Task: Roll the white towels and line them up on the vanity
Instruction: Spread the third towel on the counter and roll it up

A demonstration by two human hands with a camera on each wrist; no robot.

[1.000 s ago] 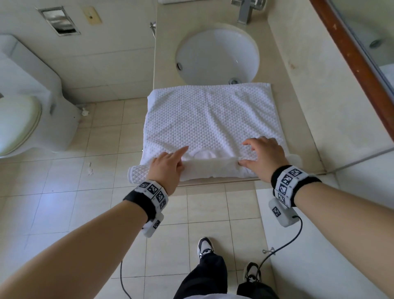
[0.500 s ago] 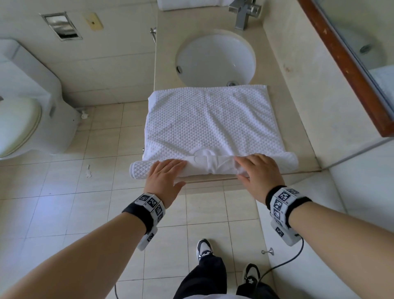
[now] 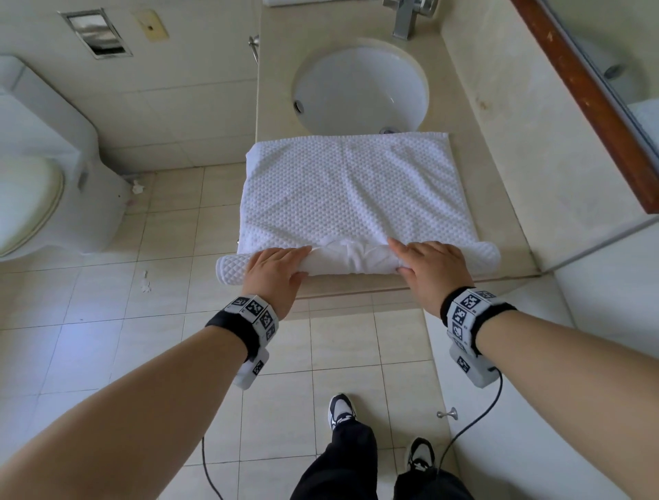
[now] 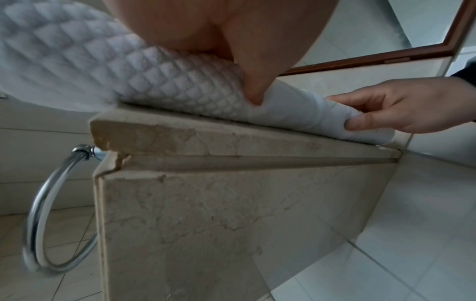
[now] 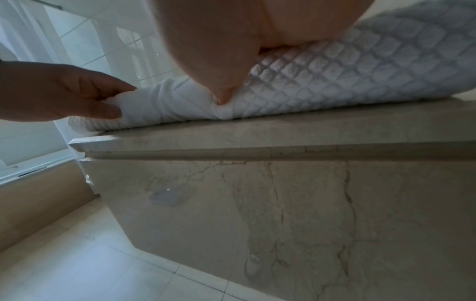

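A white waffle-weave towel (image 3: 349, 192) lies flat on the beige vanity (image 3: 499, 200), just in front of the sink (image 3: 360, 85). Its near edge is turned into a low roll (image 3: 351, 260) along the counter's front edge, and the roll's left end overhangs the counter's side. My left hand (image 3: 274, 264) holds the roll left of centre, and my right hand (image 3: 428, 264) holds it right of centre. In the left wrist view my right hand (image 4: 381, 110) curls round the roll (image 4: 296, 108), thumb in front. In the right wrist view my left hand (image 5: 77, 95) pinches it the same way.
A faucet (image 3: 406, 18) stands behind the sink, with another white towel (image 3: 303, 3) at the counter's far end. A wood-framed mirror (image 3: 585, 100) runs along the right. A toilet (image 3: 42, 171) stands on the left. A chrome towel ring (image 4: 43, 224) hangs on the vanity's side.
Both hands have drawn back from the flat part of the towel to the roll at the near edge and closed round it. The roll looks slightly thicker.
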